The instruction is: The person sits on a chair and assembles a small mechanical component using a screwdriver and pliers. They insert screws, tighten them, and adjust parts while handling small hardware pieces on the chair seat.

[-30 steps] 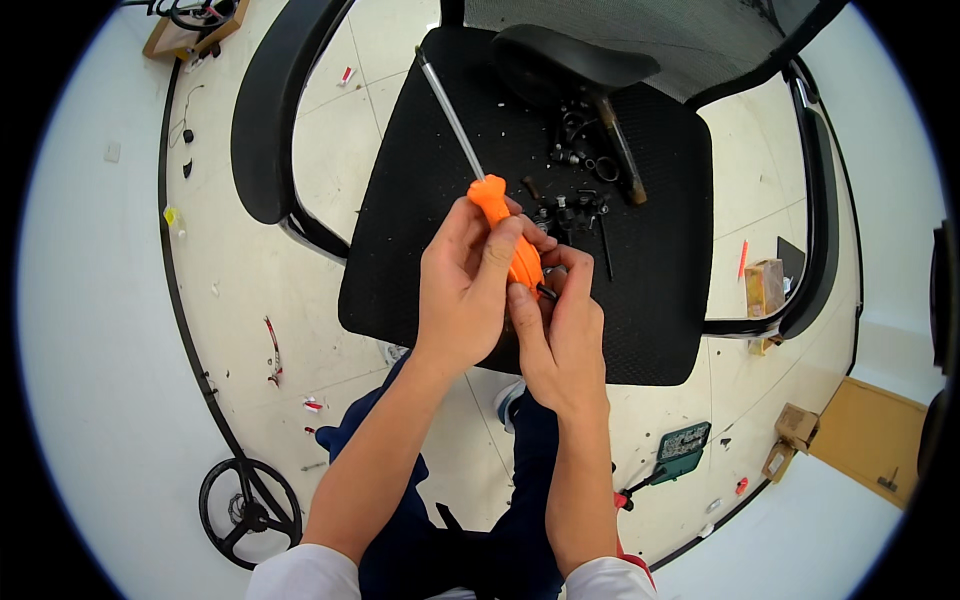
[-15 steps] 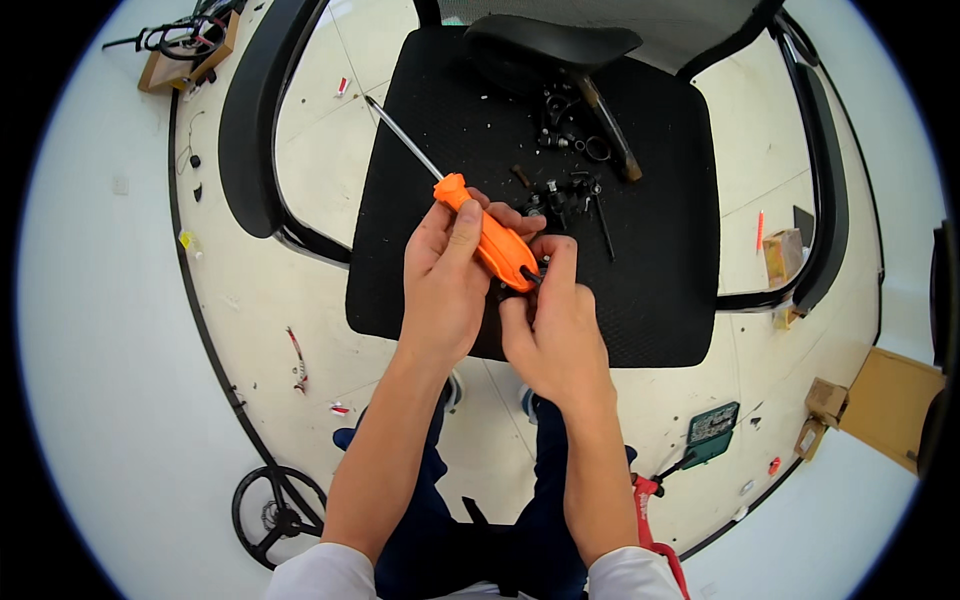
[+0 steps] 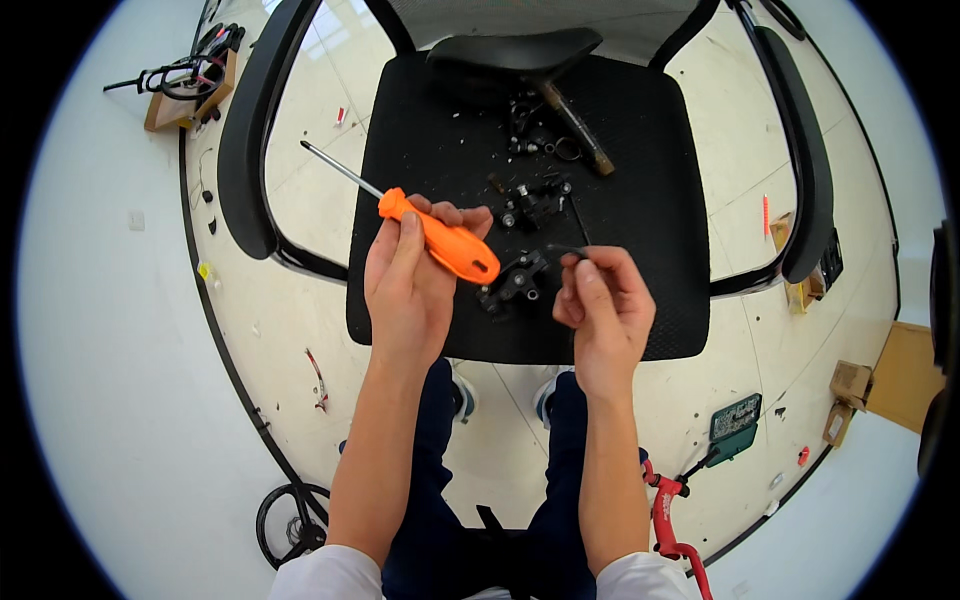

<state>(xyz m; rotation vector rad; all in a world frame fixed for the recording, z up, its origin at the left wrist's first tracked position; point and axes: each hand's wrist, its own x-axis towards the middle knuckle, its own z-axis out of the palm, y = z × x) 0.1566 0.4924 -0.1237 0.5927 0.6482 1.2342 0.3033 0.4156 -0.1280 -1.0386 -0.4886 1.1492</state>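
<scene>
My left hand (image 3: 405, 295) is closed round the handle of an orange screwdriver (image 3: 445, 245), whose metal shaft points up and to the left. A hole shows at the end of the handle. To its right, my right hand (image 3: 610, 315) pinches a thin dark bent rod (image 3: 567, 249) that looks like a hex key; most of it is hidden by the fingers. Between the hands, a black metal bike part (image 3: 515, 284) lies on the black chair seat (image 3: 640, 210). More small black parts (image 3: 535, 205) are just beyond it.
A bicycle saddle (image 3: 515, 52) with a rusty seat post (image 3: 578, 128) lies at the back of the seat. Armrests (image 3: 245, 150) rise on both sides. On the floor are a green tool case (image 3: 735, 425), a red bike frame (image 3: 665, 515), a black wheel (image 3: 290, 525) and cardboard boxes (image 3: 850, 385).
My right hand has moved right, away from the screwdriver handle, with the dark rod that was at the handle's hole. My left hand and the screwdriver have shifted left. The black part between them is uncovered.
</scene>
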